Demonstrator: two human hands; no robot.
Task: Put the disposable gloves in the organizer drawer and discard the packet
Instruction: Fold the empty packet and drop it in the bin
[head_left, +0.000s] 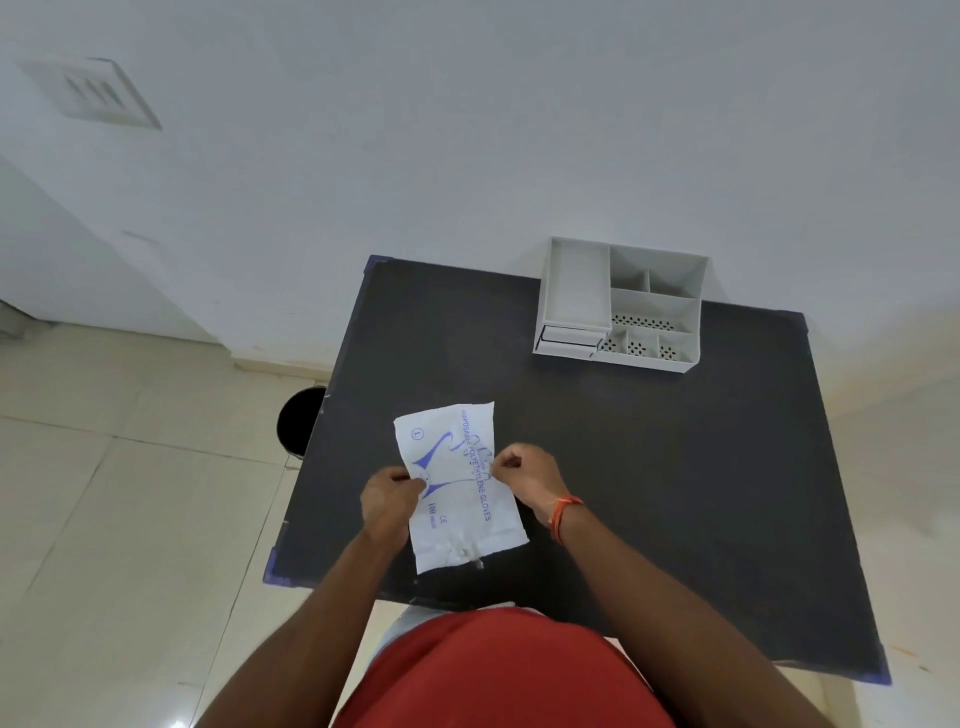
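A white packet of disposable gloves (457, 488) with blue print is held over the dark table (649, 467). My left hand (387, 496) pinches its left edge and my right hand (524, 475) pinches its right edge, near the middle of the packet. The gloves themselves are hidden inside. A white desk organizer (621, 306) stands at the table's far edge, with closed drawers (569, 338) at its front left under an open tray.
A black round bin (301, 421) stands on the tiled floor just left of the table. A white wall runs behind the table. My red shirt fills the lower middle of the view.
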